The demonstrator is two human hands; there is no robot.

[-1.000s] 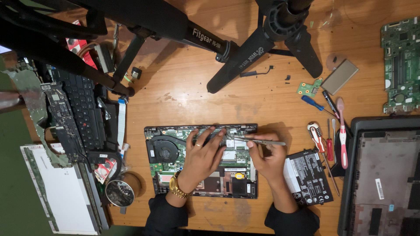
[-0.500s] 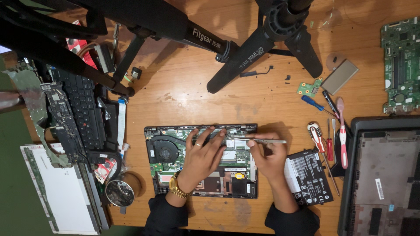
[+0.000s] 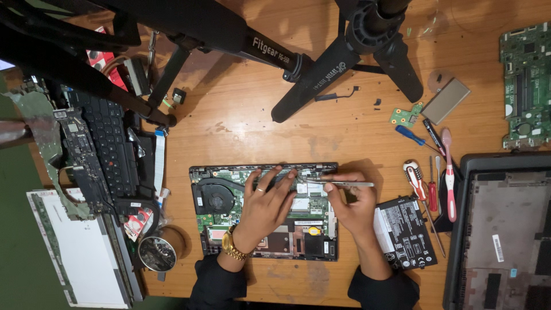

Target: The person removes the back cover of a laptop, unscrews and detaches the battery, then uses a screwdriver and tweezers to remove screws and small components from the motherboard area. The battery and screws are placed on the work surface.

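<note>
Laptop (image 3: 229,229), centre frame, lying opened, board still seated; left hand (image 3: 265,205) spread, pressing on board; right hand (image 3: 351,208) pinching tweezers (image 3: 338,183), probing upper edge.

1. Both arms enter from the bottom edge of the frame, each in a long dark, near-black sleeve that ends at the wrist.
2. The left hand (image 3: 265,204), lower centre of the frame, is bare, with no glove.
3. A gold-coloured wristwatch (image 3: 231,245) with a metal link band circles the left wrist, just above the cuff.
4. A thin ring (image 3: 260,189) sits on one finger of the left hand.
5. The right hand (image 3: 353,208), right of centre, is bare, without a glove.
</note>
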